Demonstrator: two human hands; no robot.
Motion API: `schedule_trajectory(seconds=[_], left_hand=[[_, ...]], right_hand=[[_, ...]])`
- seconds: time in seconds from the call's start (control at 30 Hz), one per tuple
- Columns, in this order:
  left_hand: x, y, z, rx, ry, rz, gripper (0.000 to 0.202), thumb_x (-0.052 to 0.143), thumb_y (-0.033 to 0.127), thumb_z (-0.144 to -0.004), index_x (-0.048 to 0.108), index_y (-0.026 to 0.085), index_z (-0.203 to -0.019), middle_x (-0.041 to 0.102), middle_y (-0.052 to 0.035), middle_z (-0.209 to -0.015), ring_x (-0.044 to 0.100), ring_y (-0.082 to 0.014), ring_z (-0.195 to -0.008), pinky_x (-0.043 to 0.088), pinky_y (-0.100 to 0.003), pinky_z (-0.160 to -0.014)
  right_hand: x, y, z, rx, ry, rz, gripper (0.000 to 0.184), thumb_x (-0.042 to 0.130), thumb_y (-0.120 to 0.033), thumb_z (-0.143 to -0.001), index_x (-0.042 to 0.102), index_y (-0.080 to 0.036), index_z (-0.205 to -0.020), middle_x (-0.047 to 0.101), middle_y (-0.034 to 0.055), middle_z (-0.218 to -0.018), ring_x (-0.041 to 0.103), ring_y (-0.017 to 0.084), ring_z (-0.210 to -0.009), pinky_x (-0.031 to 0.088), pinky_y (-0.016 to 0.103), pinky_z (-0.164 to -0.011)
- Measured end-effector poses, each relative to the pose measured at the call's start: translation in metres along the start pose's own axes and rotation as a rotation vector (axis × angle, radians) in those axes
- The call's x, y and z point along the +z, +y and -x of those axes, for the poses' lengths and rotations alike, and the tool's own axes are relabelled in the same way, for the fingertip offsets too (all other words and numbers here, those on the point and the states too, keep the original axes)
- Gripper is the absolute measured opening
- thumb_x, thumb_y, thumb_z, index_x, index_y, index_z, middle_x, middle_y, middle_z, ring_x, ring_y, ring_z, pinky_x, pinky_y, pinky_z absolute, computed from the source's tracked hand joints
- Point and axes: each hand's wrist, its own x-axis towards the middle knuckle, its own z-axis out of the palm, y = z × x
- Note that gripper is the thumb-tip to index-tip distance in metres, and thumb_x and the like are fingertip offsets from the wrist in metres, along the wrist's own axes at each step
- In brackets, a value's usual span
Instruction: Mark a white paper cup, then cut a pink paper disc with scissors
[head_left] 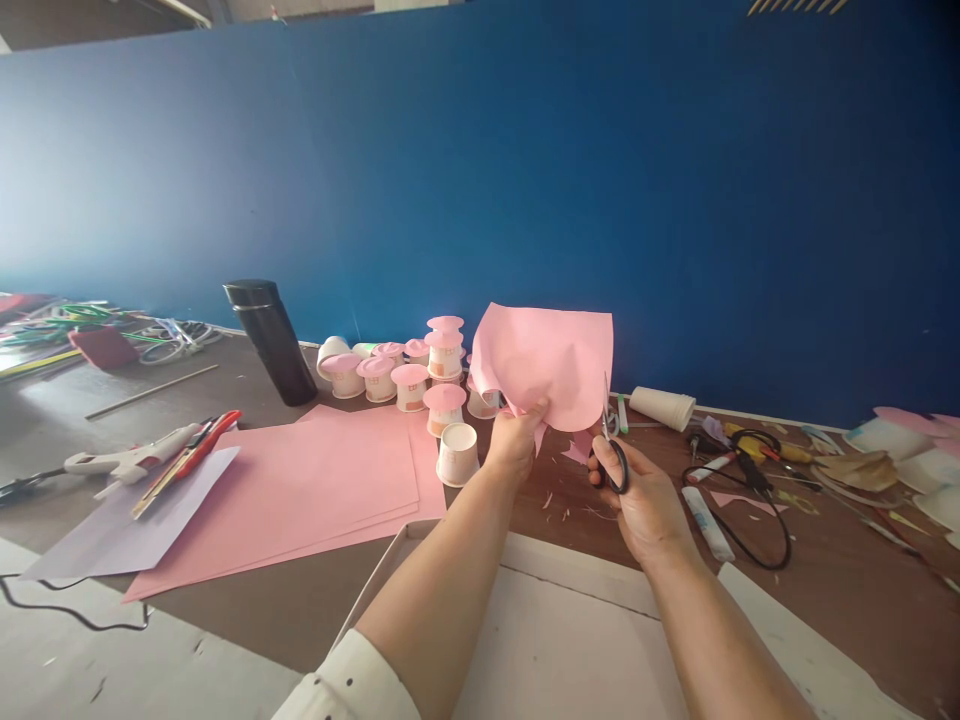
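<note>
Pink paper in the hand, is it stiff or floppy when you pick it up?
Probably bendy: the pink paper bows and curls at its lower left edge. It is likely very light, since one pinch by the left hand at the bottom holds it up. It probably cuts or tears easily: pink scraps lie below the scissors in the right hand.

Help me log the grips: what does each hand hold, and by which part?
Left hand pinches the pink paper sheet at its lower edge; right hand holds the scissors by their black handles.
</note>
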Motion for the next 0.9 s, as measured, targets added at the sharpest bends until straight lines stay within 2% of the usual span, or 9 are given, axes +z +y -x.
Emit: schedule_trajectory(seconds=[0.9], left_hand=[[0.0004,0.0014,-0.0014,0.019,-0.003,-0.01,0.039,0.078,0.019,-0.066,0.067,0.011,-0.102,0.069,-0.0162,-0.113,0.059,-0.0308,-0.116,0.042,-0.044,-0.105]], right_hand=[[-0.0025,-0.0029,0.0003,0.009,-0.011,-0.003,0.034,0.078,-0.049,-0.067,0.07,-0.018,-0.079,0.056,0.0009,-0.071,0.049,0.009,-0.06,0.025,0.016,-0.04]])
